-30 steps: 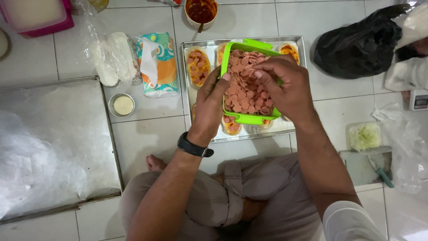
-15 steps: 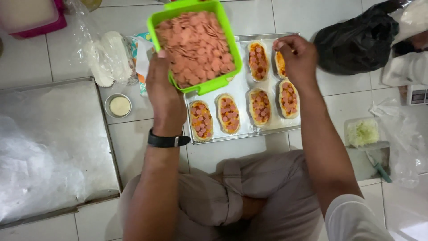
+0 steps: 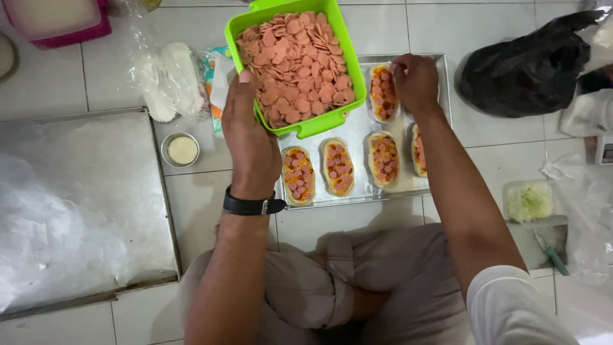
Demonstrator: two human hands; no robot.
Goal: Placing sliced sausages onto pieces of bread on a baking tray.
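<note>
My left hand (image 3: 250,137) grips the near edge of a bright green container (image 3: 345,48) full of round pink sausage slices (image 3: 295,64), holding it above the left part of a metal baking tray (image 3: 364,191). On the tray lie several oval bread pieces in paper cups, topped with sauce and sausage slices (image 3: 337,166). My right hand (image 3: 416,82) rests, fingers bent down, at the far right of the tray, beside a topped bread (image 3: 383,92). I cannot tell whether its fingertips pinch a slice.
A large foil-lined tray (image 3: 83,204) lies on the tiled floor to the left. A small cup of white sauce (image 3: 182,149) and a bag of paper cups (image 3: 167,80) sit near it. A black plastic bag (image 3: 523,64) and a container of shredded greens (image 3: 529,200) are right.
The green container went from over the tray's middle up and to the left in my left hand. My right hand left the container and reached to the tray's far right.
</note>
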